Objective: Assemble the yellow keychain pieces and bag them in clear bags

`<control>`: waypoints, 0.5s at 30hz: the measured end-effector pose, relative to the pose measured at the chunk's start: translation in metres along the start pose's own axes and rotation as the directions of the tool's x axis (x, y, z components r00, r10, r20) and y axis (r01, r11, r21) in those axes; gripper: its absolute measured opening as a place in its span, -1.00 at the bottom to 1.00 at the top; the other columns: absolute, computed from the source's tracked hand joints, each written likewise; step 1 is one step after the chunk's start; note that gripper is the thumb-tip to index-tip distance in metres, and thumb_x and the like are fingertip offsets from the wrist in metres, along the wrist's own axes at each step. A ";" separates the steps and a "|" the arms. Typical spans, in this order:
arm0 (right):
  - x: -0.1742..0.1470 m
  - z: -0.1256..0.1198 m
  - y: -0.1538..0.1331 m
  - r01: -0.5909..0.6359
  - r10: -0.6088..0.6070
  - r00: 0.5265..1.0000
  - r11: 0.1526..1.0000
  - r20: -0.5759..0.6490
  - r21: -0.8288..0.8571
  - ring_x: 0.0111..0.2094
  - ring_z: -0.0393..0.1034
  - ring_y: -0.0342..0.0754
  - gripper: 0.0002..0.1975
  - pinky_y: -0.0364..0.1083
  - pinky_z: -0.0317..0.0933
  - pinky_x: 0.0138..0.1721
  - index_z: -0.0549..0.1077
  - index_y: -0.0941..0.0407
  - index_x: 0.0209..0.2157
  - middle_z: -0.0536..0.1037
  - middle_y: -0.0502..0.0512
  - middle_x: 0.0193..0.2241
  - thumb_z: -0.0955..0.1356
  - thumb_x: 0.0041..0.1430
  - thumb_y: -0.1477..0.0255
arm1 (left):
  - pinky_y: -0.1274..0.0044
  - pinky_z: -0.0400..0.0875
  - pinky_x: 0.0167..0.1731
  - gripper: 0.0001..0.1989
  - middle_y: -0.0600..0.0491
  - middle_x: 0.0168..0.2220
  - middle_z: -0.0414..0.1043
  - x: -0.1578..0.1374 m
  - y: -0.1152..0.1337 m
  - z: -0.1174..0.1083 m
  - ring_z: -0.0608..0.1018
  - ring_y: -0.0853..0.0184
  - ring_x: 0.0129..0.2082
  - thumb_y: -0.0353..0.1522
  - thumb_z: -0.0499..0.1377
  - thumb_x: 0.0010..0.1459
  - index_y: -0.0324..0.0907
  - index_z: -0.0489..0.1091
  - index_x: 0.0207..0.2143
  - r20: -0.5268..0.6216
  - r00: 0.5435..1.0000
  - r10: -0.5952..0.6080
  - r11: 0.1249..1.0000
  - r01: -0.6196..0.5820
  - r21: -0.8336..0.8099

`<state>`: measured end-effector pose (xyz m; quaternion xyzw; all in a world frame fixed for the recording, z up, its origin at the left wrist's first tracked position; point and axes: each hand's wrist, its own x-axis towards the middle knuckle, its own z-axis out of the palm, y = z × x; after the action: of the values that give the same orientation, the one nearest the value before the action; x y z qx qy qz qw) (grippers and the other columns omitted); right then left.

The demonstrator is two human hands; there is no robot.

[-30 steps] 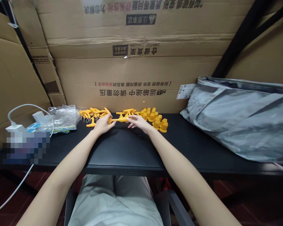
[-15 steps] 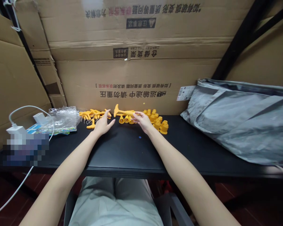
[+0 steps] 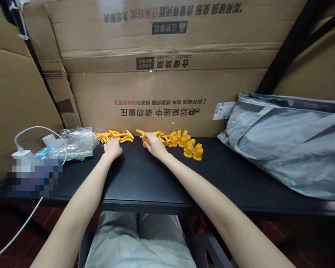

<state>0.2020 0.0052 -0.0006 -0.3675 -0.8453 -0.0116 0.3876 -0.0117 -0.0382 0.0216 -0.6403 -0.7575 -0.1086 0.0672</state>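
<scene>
Black table (image 3: 145, 182). Left hand (image 3: 112, 149), fingers curled at handles (image 3: 111, 133); right hand (image 3: 155, 146) half-curled over yellow parts (image 3: 142, 133); holds unclear. Likely handle-picking step; next calls for clean pinch.

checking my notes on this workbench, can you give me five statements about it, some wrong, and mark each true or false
1. The left hand is at the heap of yellow handles. True.
2. A group of yellow bell-shaped pieces stands between the right hand and the grey bag. True.
3. The grey bag is to the left of the heap of yellow handles. False: it is well to the right of it.
4. The clear plastic packets lie to the left of the left hand. True.
5. The right hand is on the clear plastic packets. False: it is at yellow pieces near the middle of the table.
</scene>
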 end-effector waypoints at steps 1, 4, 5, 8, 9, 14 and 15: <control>0.004 0.004 -0.002 0.015 -0.011 0.998 0.998 0.061 -0.065 -0.02 0.34 0.09 -0.69 0.05 0.18 -0.01 0.34 0.16 -0.03 0.45 0.26 -0.05 0.25 0.17 0.58 | 0.22 0.30 0.02 -0.53 -0.27 0.11 0.30 -0.001 0.000 -0.002 0.33 -0.01 0.14 -0.41 0.06 0.04 -0.29 0.31 0.05 0.024 0.999 -0.032 0.999 0.031 0.009; 0.014 0.012 -0.008 -0.016 0.056 0.984 0.973 0.168 -0.230 -0.05 0.34 0.08 -0.68 0.01 0.15 -0.05 0.33 0.19 0.00 0.46 0.28 -0.03 0.21 0.20 0.59 | 0.21 0.30 0.02 -0.49 -0.29 0.13 0.28 -0.003 0.000 -0.007 0.33 -0.03 0.14 -0.36 0.08 0.04 -0.29 0.28 0.08 0.072 0.994 -0.079 0.997 0.078 0.017; 0.016 0.014 -0.011 -0.039 0.093 0.978 0.961 0.188 -0.274 -0.04 0.34 0.08 -0.67 0.01 0.13 -0.05 0.33 0.19 0.01 0.46 0.28 -0.02 0.20 0.21 0.59 | 0.21 0.30 0.01 -0.49 -0.29 0.13 0.28 -0.003 0.000 -0.008 0.33 -0.03 0.14 -0.34 0.07 0.05 -0.28 0.28 0.08 0.083 0.993 -0.081 0.997 0.080 0.019; 0.020 0.018 -0.018 -0.091 0.189 0.956 0.918 0.224 -0.387 0.00 0.31 0.09 -0.62 0.03 0.09 -0.03 0.32 0.18 0.06 0.45 0.28 0.01 0.17 0.22 0.62 | 0.22 0.31 0.01 -0.51 -0.27 0.14 0.26 -0.003 -0.002 -0.009 0.34 -0.01 0.14 -0.33 0.07 0.07 -0.26 0.29 0.08 0.115 0.991 -0.074 0.997 0.073 0.016; 0.021 0.019 -0.020 -0.102 0.212 0.950 0.903 0.227 -0.416 0.02 0.30 0.10 -0.59 0.05 0.07 -0.02 0.30 0.17 0.08 0.44 0.29 0.02 0.17 0.21 0.63 | 0.23 0.31 0.01 -0.52 -0.27 0.15 0.26 -0.002 -0.003 -0.009 0.34 -0.01 0.14 -0.33 0.08 0.08 -0.25 0.29 0.08 0.129 0.989 -0.070 0.998 0.069 0.011; 0.024 0.023 -0.025 -0.133 0.290 0.923 0.858 0.254 -0.496 0.07 0.26 0.14 -0.55 0.14 0.03 0.03 0.27 0.16 0.14 0.41 0.30 0.07 0.14 0.24 0.61 | 0.18 0.27 0.03 -0.54 -0.24 0.20 0.18 -0.001 -0.007 -0.008 0.33 -0.04 0.15 -0.34 0.14 0.05 -0.17 0.31 0.05 0.192 0.980 -0.046 0.999 0.044 0.018; 0.024 0.024 -0.024 -0.137 0.301 0.916 0.856 0.264 -0.499 0.08 0.25 0.14 -0.56 0.15 0.01 0.05 0.29 0.16 0.14 0.41 0.30 0.08 0.14 0.25 0.60 | 0.17 0.26 0.04 -0.55 -0.24 0.21 0.16 -0.001 -0.008 -0.007 0.33 -0.04 0.15 -0.36 0.14 0.06 -0.16 0.31 0.05 0.198 0.979 -0.045 0.999 0.041 0.023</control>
<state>0.1609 0.0093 0.0049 -0.5421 -0.8218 -0.1092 0.1372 -0.0197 -0.0420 0.0276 -0.6308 -0.7750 -0.0384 -0.0048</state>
